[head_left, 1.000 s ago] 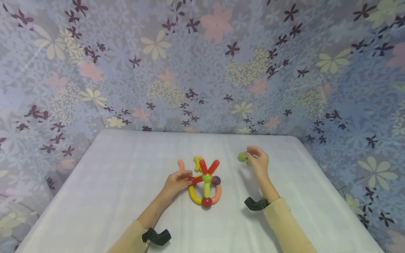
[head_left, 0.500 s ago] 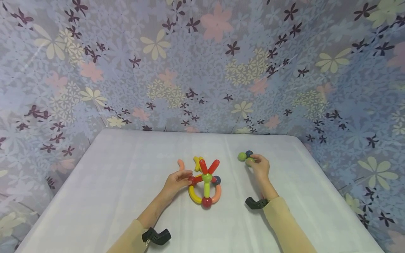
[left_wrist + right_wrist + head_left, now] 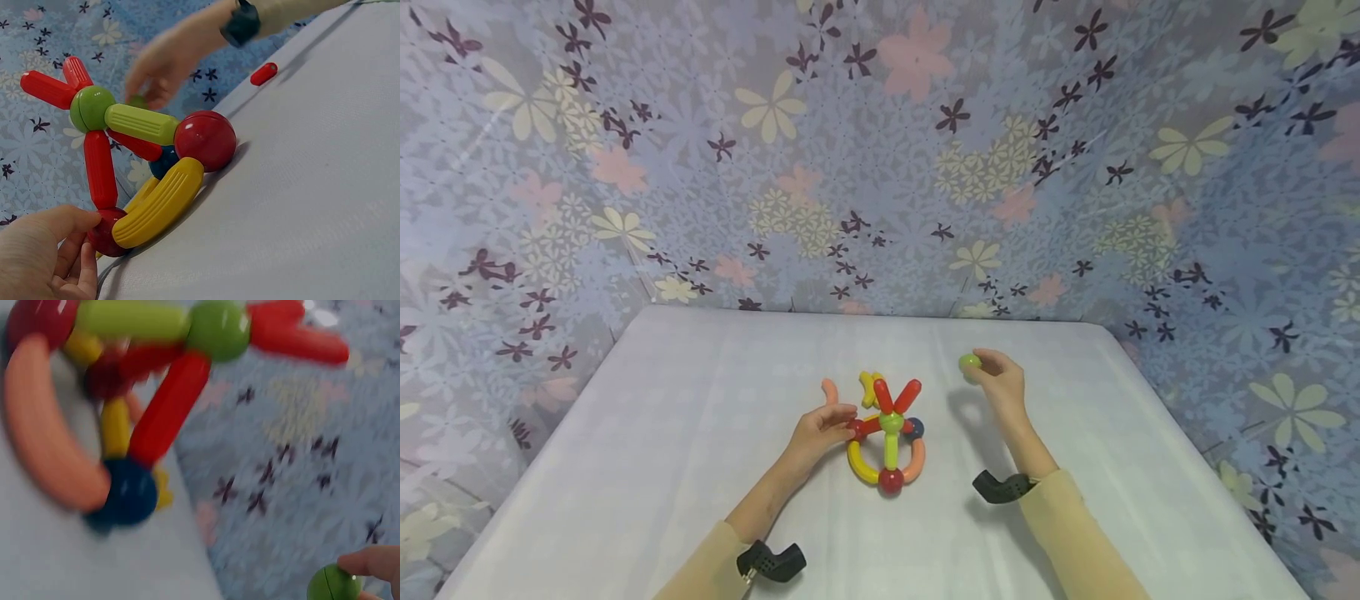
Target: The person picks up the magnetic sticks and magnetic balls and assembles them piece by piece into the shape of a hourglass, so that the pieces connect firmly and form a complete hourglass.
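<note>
A toy of magnetic rods and balls stands on the table. Its base ring joins yellow and orange curved rods with red balls [image 3: 206,140] and a dark blue ball [image 3: 128,490]. Straight rods rise to a green ball [image 3: 891,422], topped by two red rods [image 3: 907,396] in a V. My left hand [image 3: 816,433] pinches the red ball [image 3: 107,232] at the base's left. Over the table's right side, my right hand [image 3: 1003,385] pinches a loose green ball [image 3: 970,363] between thumb and fingers, raised above its shadow.
An orange curved rod [image 3: 829,390] lies beyond my left hand. Yellow curved rods [image 3: 868,388] lie behind the toy. In the left wrist view, a red rod [image 3: 264,74] rests on the white-covered table [image 3: 715,367] below my right forearm. A flowered cloth [image 3: 880,167] hangs behind.
My right hand closed on the nearer green ball, then lifted it leftward. The other green ball and a blue ball beside it are now hidden behind the hand. The left hand stays put.
</note>
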`<control>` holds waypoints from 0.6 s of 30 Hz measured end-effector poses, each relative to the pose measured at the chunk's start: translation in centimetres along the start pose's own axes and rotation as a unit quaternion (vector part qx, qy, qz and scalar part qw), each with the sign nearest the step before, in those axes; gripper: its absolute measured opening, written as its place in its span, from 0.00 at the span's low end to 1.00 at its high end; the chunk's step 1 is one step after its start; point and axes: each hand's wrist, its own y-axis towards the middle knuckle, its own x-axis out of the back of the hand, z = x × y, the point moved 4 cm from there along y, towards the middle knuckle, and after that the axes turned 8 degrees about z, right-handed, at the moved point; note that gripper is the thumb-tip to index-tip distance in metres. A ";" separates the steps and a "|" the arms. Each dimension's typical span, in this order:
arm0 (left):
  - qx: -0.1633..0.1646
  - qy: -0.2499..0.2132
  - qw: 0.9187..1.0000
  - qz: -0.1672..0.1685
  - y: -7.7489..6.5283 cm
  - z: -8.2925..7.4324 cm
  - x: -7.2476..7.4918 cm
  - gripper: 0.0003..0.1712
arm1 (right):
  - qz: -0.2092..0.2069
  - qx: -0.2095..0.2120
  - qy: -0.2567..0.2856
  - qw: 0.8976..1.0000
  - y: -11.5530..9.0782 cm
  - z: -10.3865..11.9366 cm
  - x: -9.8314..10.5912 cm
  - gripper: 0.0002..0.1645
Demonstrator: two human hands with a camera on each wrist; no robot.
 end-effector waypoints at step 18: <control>-0.009 -0.002 1.000 -0.009 1.1 2.0 0.3 0.22 | 0.186 0.087 0.097 0.974 -4.7 8.5 -6.8 0.25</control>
